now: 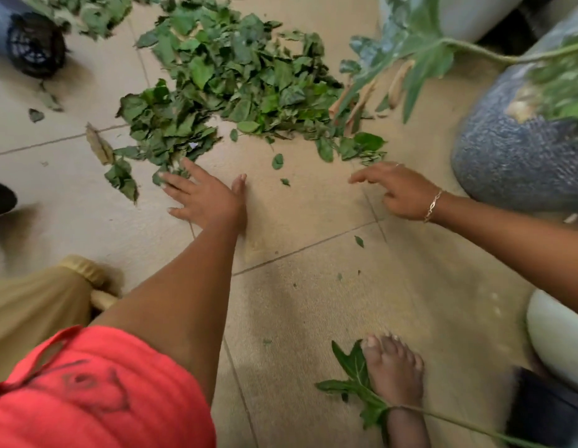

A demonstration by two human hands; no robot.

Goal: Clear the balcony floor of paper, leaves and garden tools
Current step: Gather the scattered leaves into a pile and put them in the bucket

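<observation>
Left hand (206, 202): pressing flat, fingers spread, touching the leaves (229, 76), likely for sweeping.
Right hand (402, 194): hovering opposite, fingers loosely apart, holding nothing, likely for cupping them.

The pile of leaves (235, 76) runs past the picture's top edge, so how far it reaches is unseen. On the left hand (203, 198), the outer fingertips are partly lost among the nearest leaves. The right hand (400, 192) is blurred; whether its fingers touch the floor (313, 302) cannot be told. The blue speckled pot (507, 156) is smeared and cut by the right edge. A dark mesh thing (35, 46) at the top left is cut off and unidentifiable. The big leaf (352, 379) lies partly under a bare foot (394, 370).
</observation>
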